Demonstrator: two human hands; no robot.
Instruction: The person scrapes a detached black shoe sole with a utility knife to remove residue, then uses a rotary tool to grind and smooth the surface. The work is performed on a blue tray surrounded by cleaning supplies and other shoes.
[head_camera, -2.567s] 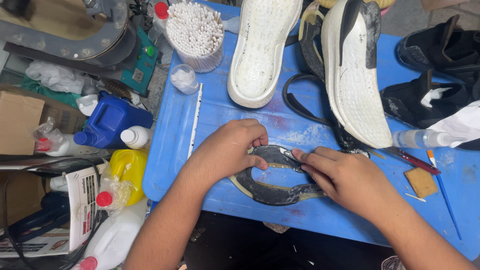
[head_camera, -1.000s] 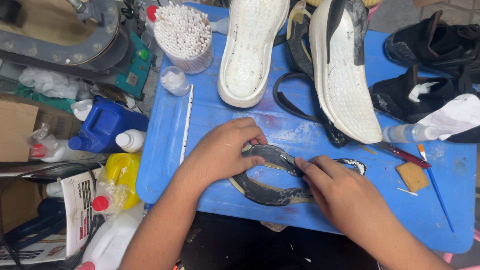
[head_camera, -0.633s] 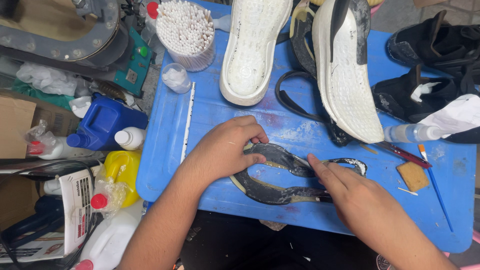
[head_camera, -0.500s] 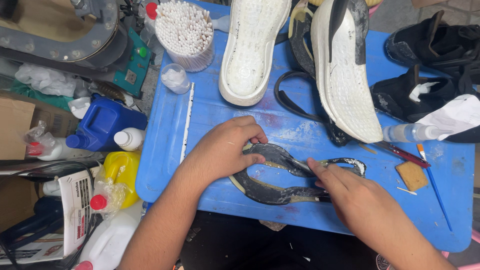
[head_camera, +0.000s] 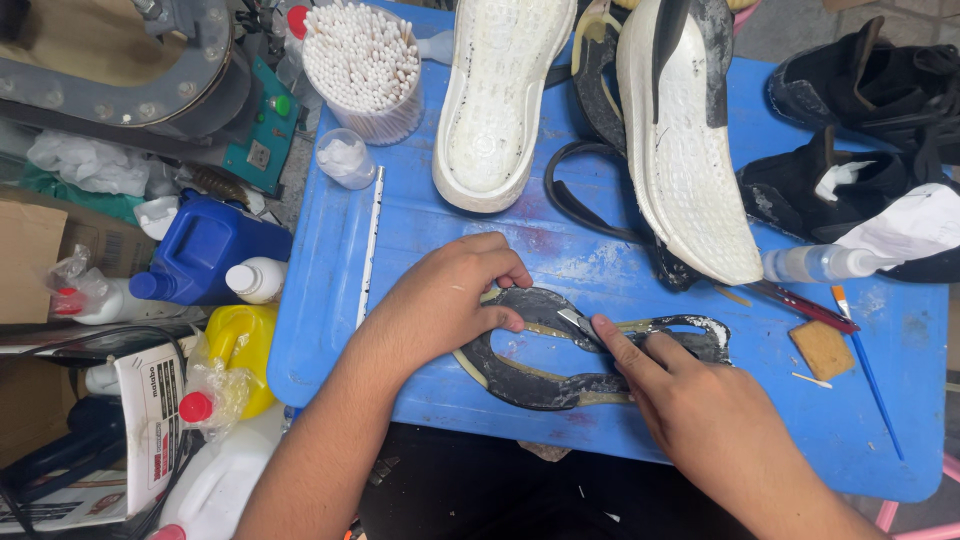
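Observation:
A thin black outsole piece (head_camera: 560, 375) with a cut-out middle lies flat on the blue table (head_camera: 400, 230). My left hand (head_camera: 445, 305) presses down on its left end, fingers curled over the edge. My right hand (head_camera: 700, 415) grips a small metal blade (head_camera: 578, 324), its tip resting on the upper strip of the piece, index finger stretched along it.
Two white midsoles (head_camera: 500, 95) (head_camera: 685, 150) lie at the back with a black rubber strip (head_camera: 585, 210). A cup of cotton swabs (head_camera: 365, 70), a small plastic cup (head_camera: 345, 158), a glue bottle (head_camera: 820, 263), brushes (head_camera: 865, 365), a sponge block (head_camera: 822, 348) and black shoe uppers (head_camera: 860, 120) surround them. Jugs (head_camera: 205, 250) stand off the left edge.
My right hand has slid from the middle of the outsole piece toward its lower right and now works the blade on the upper strip. My left hand has stayed pressing the left end.

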